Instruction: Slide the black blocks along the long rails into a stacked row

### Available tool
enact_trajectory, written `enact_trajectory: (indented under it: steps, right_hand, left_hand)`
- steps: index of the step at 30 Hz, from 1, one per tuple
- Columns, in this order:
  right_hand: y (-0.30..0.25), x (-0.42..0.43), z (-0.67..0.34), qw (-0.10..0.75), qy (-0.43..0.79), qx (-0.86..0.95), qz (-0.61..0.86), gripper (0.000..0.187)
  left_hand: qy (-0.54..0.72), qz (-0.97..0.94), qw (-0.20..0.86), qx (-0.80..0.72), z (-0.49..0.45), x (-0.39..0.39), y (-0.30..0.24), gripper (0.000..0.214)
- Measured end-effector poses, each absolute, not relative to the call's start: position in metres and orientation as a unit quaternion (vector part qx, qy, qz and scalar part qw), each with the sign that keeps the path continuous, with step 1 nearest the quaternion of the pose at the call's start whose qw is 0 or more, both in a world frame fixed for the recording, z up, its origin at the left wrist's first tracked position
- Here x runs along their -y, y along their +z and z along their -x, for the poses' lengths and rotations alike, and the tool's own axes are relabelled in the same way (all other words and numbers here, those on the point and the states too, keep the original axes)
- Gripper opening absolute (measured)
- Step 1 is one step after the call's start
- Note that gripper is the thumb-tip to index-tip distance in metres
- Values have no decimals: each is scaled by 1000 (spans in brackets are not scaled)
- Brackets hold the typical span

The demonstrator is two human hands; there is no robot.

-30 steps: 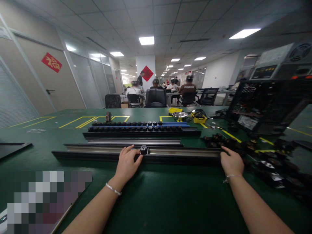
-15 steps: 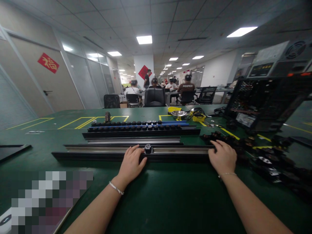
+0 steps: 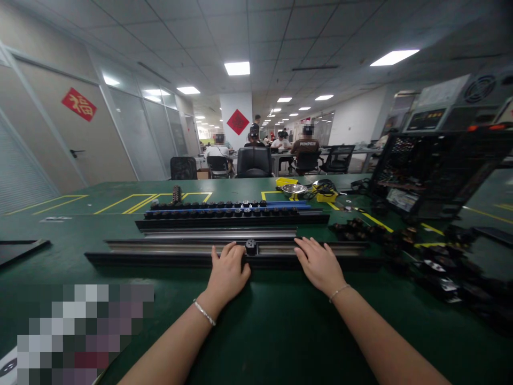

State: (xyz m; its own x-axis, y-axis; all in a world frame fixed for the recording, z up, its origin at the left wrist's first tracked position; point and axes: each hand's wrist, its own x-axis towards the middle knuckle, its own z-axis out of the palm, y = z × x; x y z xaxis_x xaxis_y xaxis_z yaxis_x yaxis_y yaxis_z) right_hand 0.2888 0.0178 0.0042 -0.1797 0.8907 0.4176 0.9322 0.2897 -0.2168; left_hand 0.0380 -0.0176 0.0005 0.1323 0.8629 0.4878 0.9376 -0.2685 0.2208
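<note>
A long black rail with a metallic channel lies across the table in front of me. In its channel sits a small black block. My left hand is at the block's left side, fingers apart over the channel and thumb by the front wall; its fingertips are partly hidden. Farther right, my right hand rests over the rail with its fingers stretched out, holding nothing. Just behind lies a shorter silvery rail. Beyond that, a blue strip and rows of small black blocks lie by another black rail.
Dark parts are heaped at right, before an opened computer case. A metal bowl and a yellow bin stand at the back. A blurred-out flat item lies front left. Several people sit beyond the table.
My right hand has moved left along the rail, closer to the block. The block and my left hand have shifted slightly right.
</note>
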Motion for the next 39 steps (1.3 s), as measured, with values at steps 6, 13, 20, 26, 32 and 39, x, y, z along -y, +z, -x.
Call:
enact_trajectory:
  steps: [6, 13, 20, 26, 32, 39]
  right_hand:
    - [5, -16, -255, 259, -71, 707, 655, 53]
    - [10, -5, -204, 269, -10, 734, 624, 56]
    - [-1, -3, -201, 309, -19, 760, 572, 43]
    - [-3, -8, -198, 369, 3, 726, 580, 35]
    - [-7, -9, -197, 385, -16, 715, 584, 34]
    - [-9, -4, -199, 345, -68, 771, 532, 43]
  left_hand:
    - [-292, 752, 99, 583, -59, 12, 2, 21]
    - [-311, 754, 89, 572, -63, 11, 0, 23]
    - [-322, 753, 66, 571, -64, 12, -2, 25]
    - [-320, 756, 62, 568, -66, 12, -3, 28]
    - [-311, 764, 54, 562, -66, 13, -2, 34]
    - [-290, 771, 74, 562, -65, 15, -3, 34]
